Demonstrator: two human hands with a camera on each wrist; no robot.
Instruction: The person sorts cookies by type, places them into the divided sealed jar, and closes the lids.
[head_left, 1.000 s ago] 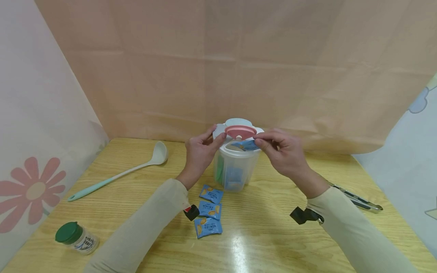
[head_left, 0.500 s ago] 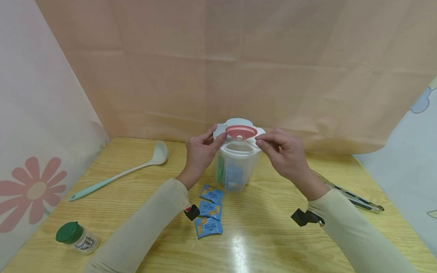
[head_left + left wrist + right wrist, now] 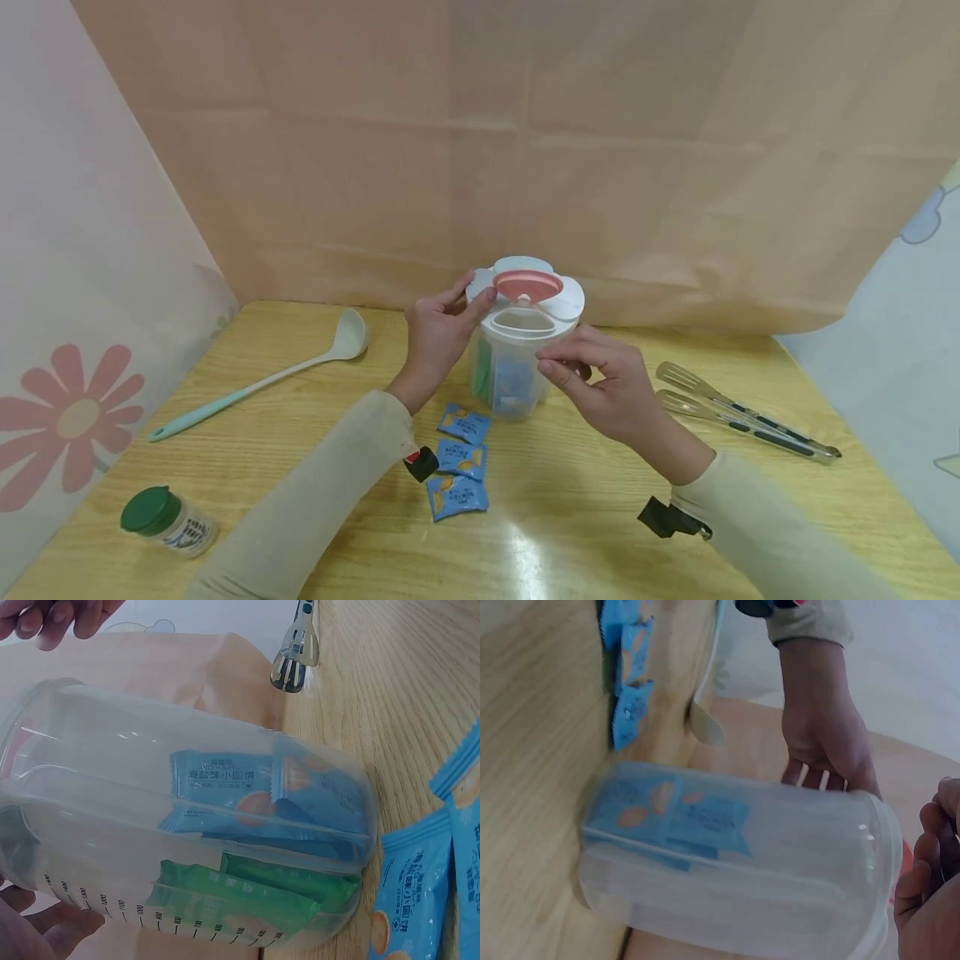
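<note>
Head view is showing, from the left, a green-capped jar [image 3: 167, 522] and a ladle [image 3: 258, 385] lying on the worktop [image 3: 570, 517]. The left hand [image 3: 437, 329] is gripping the side of the clear container [image 3: 517, 350], which is standing upright at the middle of the worktop with blue and green packets inside. Three blue packets [image 3: 459, 461] are lying in front of it. The right hand [image 3: 600, 385] is hovering just beside the container, fingers loosely curled, holding nothing. Tongs [image 3: 738, 410] are lying at the right.

Bright even light, overhead glare patch on the wooden surface [image 3: 525, 533], soft shadows, wide-angle edge bending, right wrist view motion-blurred
</note>
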